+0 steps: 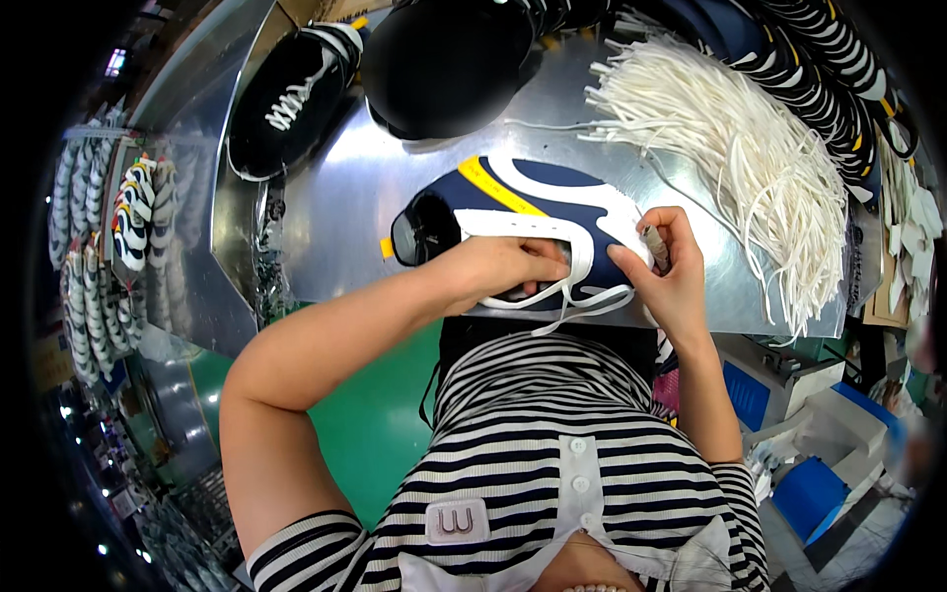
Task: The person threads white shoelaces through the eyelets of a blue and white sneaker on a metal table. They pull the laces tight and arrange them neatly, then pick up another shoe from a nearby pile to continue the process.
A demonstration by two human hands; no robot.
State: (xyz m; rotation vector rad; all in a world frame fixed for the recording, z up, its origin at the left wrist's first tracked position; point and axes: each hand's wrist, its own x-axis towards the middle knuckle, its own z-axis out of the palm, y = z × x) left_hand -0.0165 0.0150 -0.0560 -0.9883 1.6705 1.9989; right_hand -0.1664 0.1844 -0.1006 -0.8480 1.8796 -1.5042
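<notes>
A navy shoe upper [607,259] with white trim, a yellow stripe and a black heel lining lies on its side on the metal table, toe to the right. My left hand [508,266] reaches over its white eyelet band, fingers bent and closed at the lacing opening; part of them is hidden inside. A flat white shoelace [582,304] loops out of the opening, its loose end hanging at the table edge. By the toe, my right hand [674,271] is closed, thumb against the upper and a grey-brown wrap around one finger. Whatever its fingertips pinch is hidden.
A thick bundle of white laces [730,158] spreads across the right of the metal table [345,232]. Behind are a black laced shoe upper [291,104], a large dark rounded object [444,69] and stacked uppers [809,89]. Open boxes [819,444] stand lower right.
</notes>
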